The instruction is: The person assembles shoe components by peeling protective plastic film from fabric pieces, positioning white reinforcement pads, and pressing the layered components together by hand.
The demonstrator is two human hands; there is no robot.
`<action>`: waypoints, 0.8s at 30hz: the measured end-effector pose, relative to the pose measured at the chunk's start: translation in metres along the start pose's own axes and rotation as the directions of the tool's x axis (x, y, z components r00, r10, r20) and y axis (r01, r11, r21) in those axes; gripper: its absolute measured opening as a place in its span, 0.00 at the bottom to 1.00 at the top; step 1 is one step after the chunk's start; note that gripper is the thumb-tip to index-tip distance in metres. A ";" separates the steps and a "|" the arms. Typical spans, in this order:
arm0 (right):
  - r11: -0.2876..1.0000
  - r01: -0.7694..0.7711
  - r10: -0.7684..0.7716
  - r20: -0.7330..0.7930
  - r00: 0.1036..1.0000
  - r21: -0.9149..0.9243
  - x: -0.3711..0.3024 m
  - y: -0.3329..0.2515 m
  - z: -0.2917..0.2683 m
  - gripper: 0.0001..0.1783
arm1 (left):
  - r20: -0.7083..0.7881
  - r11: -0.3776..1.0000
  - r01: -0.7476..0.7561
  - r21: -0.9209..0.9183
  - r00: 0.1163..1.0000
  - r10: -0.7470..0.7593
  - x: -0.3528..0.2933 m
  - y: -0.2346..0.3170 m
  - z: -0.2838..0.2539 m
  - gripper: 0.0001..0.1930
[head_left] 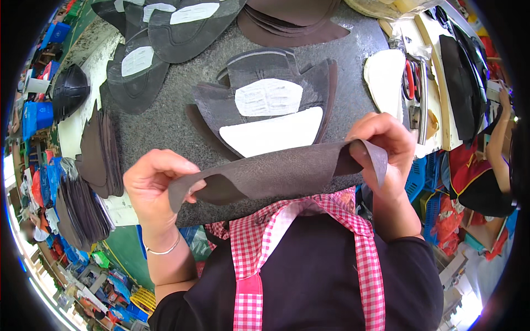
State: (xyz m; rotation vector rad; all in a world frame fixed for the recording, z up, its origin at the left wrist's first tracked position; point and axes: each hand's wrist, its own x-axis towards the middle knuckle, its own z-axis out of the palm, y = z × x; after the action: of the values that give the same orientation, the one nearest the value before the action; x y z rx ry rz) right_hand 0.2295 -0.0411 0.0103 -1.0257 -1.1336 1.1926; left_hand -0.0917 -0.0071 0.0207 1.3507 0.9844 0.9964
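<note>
A dark brown leather piece [281, 171] is stretched between my two hands above the near edge of the grey work surface. My left hand [157, 182] pinches its left end, and my right hand [386, 146] pinches the right end. Both ends curl over at the fingers. Just beyond it lies a dark shaped upper piece [215, 96] with a white textured patch [269, 97] on it. A smooth white crescent-shaped piece [273, 132] rests on the upper's near side, its lower edge close to the held leather.
More dark uppers with white patches [137, 60] overlap at the far left. Stacked brown pieces [292, 22] lie at the back, others [99, 154] at the left edge. On the right are a white curved piece [385, 77], red-handled scissors [409, 80] and a metal rod [423, 105]. Another person [486, 176] is at far right.
</note>
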 end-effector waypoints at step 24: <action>0.796 -0.435 0.369 -0.233 0.900 -0.421 0.061 0.039 0.014 0.12 | -0.197 0.904 0.384 0.187 0.916 -0.349 0.061 -0.041 0.022 0.10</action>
State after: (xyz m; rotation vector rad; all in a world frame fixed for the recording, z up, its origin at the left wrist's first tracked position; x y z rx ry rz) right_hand 0.2105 0.0240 -0.0194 -1.7695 -1.1476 1.1727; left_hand -0.0530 0.0451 -0.0194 1.2141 1.4484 0.7267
